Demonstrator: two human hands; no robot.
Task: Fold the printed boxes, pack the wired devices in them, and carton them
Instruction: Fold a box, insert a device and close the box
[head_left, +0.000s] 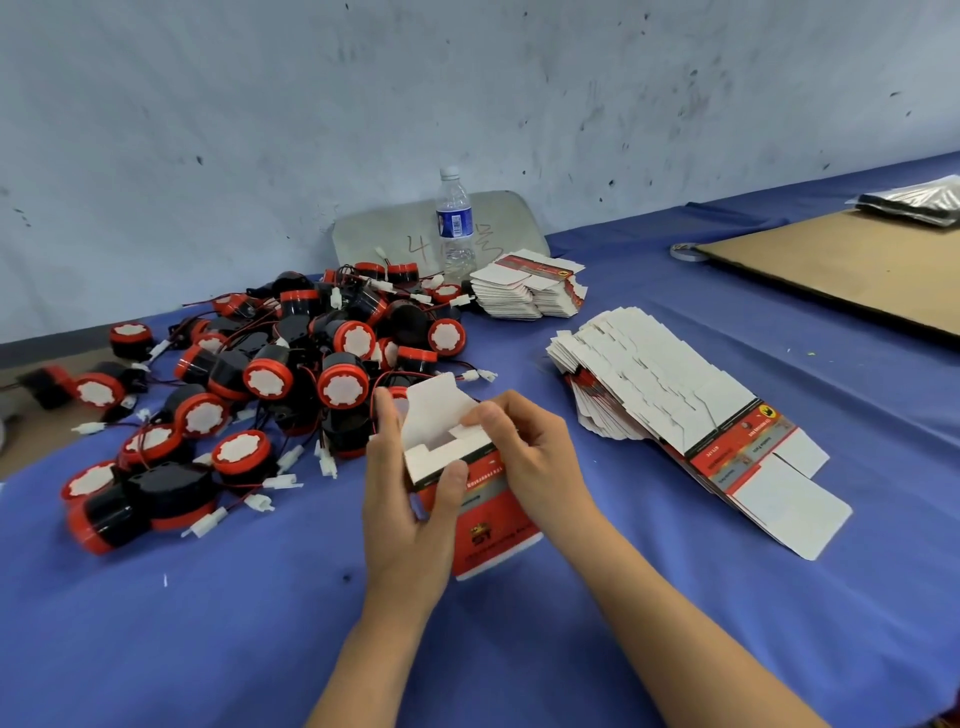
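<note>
The left hand (410, 499) grips the red box (467, 488) above the near middle of the table (208, 623), while the right hand (524, 447) pinches its white end flaps. Best to tuck the small flaps square before closing the lid, with the pile of devices (291, 364) waiting at far left.

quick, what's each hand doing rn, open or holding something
left hand: closed round the printed box, thumb on its front.
right hand: closed on the same box, fingers curled on its white end flap.
</note>
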